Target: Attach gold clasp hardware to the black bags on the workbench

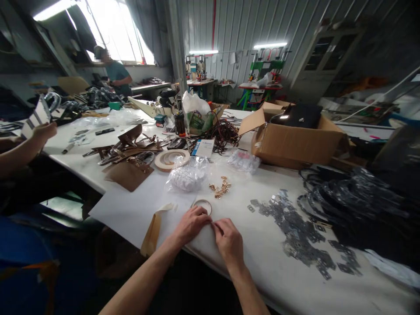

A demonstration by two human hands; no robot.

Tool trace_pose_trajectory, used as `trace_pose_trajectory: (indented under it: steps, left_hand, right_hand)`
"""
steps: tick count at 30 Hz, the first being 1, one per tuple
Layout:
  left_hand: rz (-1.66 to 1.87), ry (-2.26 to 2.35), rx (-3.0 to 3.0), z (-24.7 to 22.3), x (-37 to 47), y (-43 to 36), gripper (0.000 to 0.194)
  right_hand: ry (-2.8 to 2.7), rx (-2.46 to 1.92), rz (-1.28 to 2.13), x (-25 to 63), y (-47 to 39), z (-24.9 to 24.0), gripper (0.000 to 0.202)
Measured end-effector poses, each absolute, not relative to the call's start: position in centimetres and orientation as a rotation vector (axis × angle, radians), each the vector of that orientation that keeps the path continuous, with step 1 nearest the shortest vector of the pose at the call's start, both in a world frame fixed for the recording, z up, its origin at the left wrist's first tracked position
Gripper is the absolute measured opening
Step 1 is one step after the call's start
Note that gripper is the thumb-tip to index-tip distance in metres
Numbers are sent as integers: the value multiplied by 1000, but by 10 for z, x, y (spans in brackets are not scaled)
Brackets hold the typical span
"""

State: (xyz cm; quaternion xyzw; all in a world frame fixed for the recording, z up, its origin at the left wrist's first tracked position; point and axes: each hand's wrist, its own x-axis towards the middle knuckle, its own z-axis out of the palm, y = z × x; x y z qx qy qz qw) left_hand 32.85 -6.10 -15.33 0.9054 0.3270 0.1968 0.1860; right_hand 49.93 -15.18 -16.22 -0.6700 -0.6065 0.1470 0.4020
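Item: small ring (202, 204), thin, pale, lying flat on the white surface (262, 262) at lower centre of the frame, just above the fingertips of both hands.

Left hand (191, 224): lower centre, palm down, fingers curled toward the ring and pinching something small at its edge; what is pinched is too small to tell.

Right hand (229, 238): just right of the left hand, fingertips meeting those of the left, likewise pinched closed on the same small spot.

Adjacent stock:
- Tan strip (151, 234), left of the left hand, hanging over the surface edge.
- Gold metal fittings (221, 187), a small loose heap above the ring.
- Clear bag of white pieces (189, 176), above and left of the fittings.
- Roll of tape (171, 159), centre, lying flat.
- Grey metal plates (295, 232), scattered over the right half of the surface.
- Black straps (354, 205), a tangled pile at far right.
- Cardboard box (292, 140), open, upper right of centre.
- Brown leather pieces (127, 168), left of centre.

Other persons: a co-worker's hand (44, 130) at the left edge holds a striped card; another person (114, 74) stands at upper left by the window.
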Motion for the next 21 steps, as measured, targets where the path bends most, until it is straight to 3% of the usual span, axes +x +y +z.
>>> trace_pose_trajectory:
  steps: [21]
  left_hand:
    - [513, 937, 2497, -146, 329, -60, 22]
  right_hand:
    - [-1740, -1661, 559, 516, -138, -154, 19]
